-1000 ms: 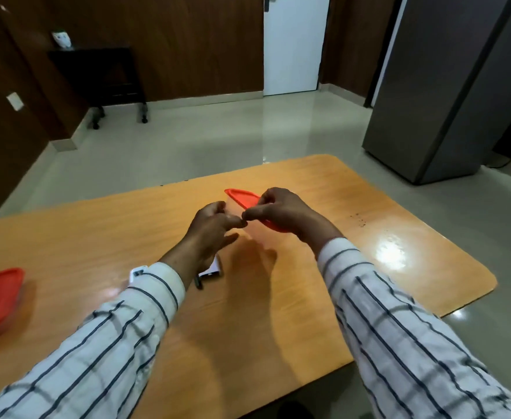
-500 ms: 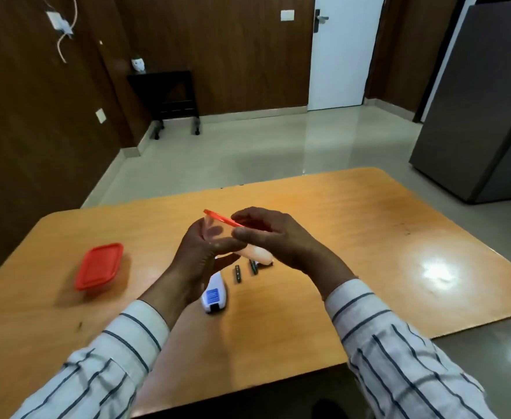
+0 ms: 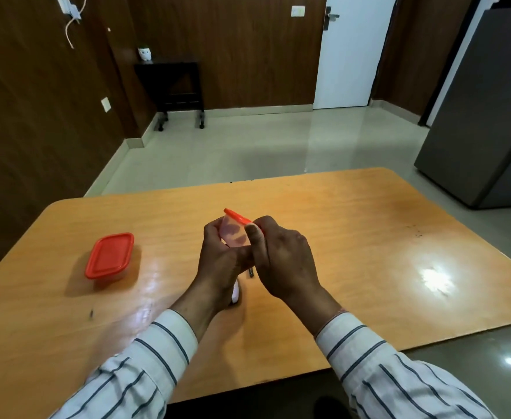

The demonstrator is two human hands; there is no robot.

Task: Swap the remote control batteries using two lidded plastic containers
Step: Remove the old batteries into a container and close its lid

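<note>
Head view: both hands hold one small clear tub point(image 3: 233, 235) up off the table point(image 3: 354, 225), tilted, red lid point(image 3: 237, 216) on top. Left hand point(image 3: 221, 258) cups the tub body, fingers wrapped round its near wall. Right hand point(image 3: 281, 255) pinches the lid edge with thumb over the rim. Looks like the lid is being peeled. To do it well: left stays firm low on the body, right lifts one corner first, and the tub gets levelled before the lid pops so nothing spills out. Count: two tubs, the held one plus a second tub point(image 3: 109, 257) shut and resting on the table well to the left. One remote point(image 3: 235, 293), mostly hidden under the left wrist. One dark stub point(image 3: 251, 272), probably a battery, shows below the hands; can't tell if more are hidden.
</note>
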